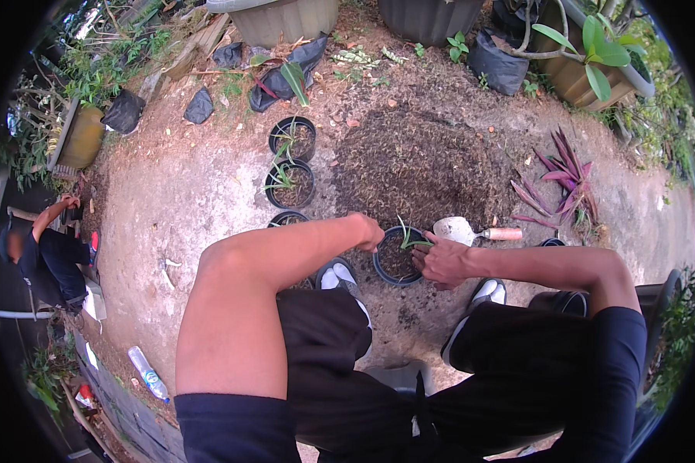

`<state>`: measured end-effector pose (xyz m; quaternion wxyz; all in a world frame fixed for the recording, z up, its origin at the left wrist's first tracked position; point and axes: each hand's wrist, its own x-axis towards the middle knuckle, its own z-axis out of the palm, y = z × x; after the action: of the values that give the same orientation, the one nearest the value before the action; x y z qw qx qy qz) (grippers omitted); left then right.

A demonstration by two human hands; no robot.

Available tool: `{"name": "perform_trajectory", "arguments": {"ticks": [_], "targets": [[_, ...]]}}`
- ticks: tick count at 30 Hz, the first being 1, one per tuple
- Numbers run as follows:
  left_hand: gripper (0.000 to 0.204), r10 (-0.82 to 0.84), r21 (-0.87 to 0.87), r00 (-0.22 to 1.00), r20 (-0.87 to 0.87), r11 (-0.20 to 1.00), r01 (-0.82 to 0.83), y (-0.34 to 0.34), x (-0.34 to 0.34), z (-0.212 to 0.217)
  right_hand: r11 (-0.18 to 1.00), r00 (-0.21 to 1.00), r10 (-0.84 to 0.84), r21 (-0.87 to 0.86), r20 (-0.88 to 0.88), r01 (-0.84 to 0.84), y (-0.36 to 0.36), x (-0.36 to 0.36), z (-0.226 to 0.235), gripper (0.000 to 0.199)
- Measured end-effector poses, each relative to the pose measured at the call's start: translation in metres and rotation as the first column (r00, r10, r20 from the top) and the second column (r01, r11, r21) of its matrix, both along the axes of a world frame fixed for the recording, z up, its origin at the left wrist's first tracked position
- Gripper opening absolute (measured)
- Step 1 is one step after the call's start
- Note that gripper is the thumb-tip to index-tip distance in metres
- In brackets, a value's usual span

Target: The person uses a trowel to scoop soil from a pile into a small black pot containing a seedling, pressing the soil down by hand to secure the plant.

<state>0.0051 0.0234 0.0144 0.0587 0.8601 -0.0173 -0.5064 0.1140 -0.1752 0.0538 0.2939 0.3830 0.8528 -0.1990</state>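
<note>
A round black plant pot (378, 268) stands on the ground between my feet, with dark soil and a small green long-leaved plant (405, 234) in it. My left hand (368, 232) is at the pot's upper left rim, its fingers curled closed; what they hold, if anything, is hidden. Over the right rim lies my right hand (443, 262), fingers stretched out by the plant's leaves and the soil. Just beyond it, a trowel (499, 233) with a wooden handle and a soil-smeared pale blade rests on the ground.
Potted seedlings (292, 185) form a column left of a spread soil heap (417, 166). Uprooted purple-leaved plants (567, 181) lie at right. Large planters (278, 21) line the back. A plastic bottle (148, 374) lies lower left; another person (50, 255) sits at far left.
</note>
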Motion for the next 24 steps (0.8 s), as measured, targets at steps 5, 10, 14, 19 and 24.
{"name": "perform_trajectory", "arguments": {"ticks": [5,10,14,19,24], "targets": [[0.040,0.018,0.024,1.000,-0.017,1.000,-0.018,-0.004,0.002,0.001,0.992,0.998,0.035,0.122,0.043,-0.040,-0.016,0.002,-0.020,0.070],[0.048,-0.009,0.002,1.000,0.028,1.000,0.009,-0.003,-0.003,0.016,0.997,0.996,-0.068,-0.031,0.049,0.069,-0.013,-0.005,-0.008,0.087],[0.049,0.006,0.032,1.000,-0.025,0.999,-0.005,-0.005,-0.002,0.027,0.993,0.991,-0.078,-0.075,0.113,0.087,-0.007,-0.012,0.002,0.093],[0.048,0.002,0.016,1.000,-0.014,1.000,-0.002,-0.005,0.002,0.023,0.996,0.994,-0.062,-0.051,0.089,0.067,-0.008,-0.005,-0.003,0.086],[0.047,-0.004,-0.012,1.000,-0.013,1.000,0.004,-0.001,0.000,0.018,0.998,0.998,-0.030,0.054,0.061,0.026,0.000,0.007,0.000,0.069]]}}
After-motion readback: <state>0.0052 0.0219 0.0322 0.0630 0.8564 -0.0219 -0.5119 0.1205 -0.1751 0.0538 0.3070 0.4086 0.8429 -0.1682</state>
